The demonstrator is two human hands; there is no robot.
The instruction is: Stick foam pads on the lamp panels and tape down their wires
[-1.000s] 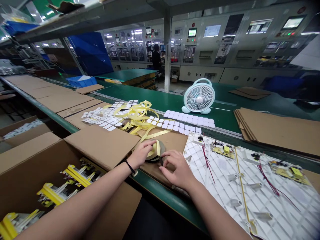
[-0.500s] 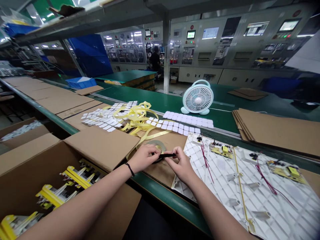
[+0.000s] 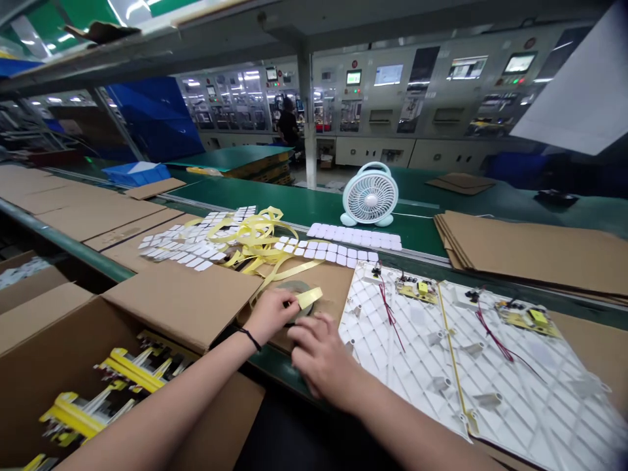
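Note:
My left hand point(image 3: 271, 315), with a dark band at the wrist, pinches a short strip of yellow tape point(image 3: 310, 298) between thumb and fingers. The strip's free end points right, over a grey tape roll point(image 3: 293, 286) lying on cardboard, partly hidden by my hand. My right hand point(image 3: 321, 356) is just below and right of the strip, apart from it. Its fingers are loosely bent and apart, with nothing visible in them. White ribbed panels point(image 3: 417, 347) with small circuit boards and red wires lie to the right of it.
Tangled yellow ribbon point(image 3: 265, 229) and sheets of white pads point(image 3: 181, 245) lie behind my hands. A light-blue fan point(image 3: 370, 196) stands on the green bench. An open carton point(image 3: 181, 301) with yellow-and-white parts is at left. Cardboard sheets point(image 3: 530, 255) are stacked at right.
The strip stretched between both hands showed a black side; now my left hand alone holds a strip showing yellow. My right hand has let go and moved down and left. The view has shifted.

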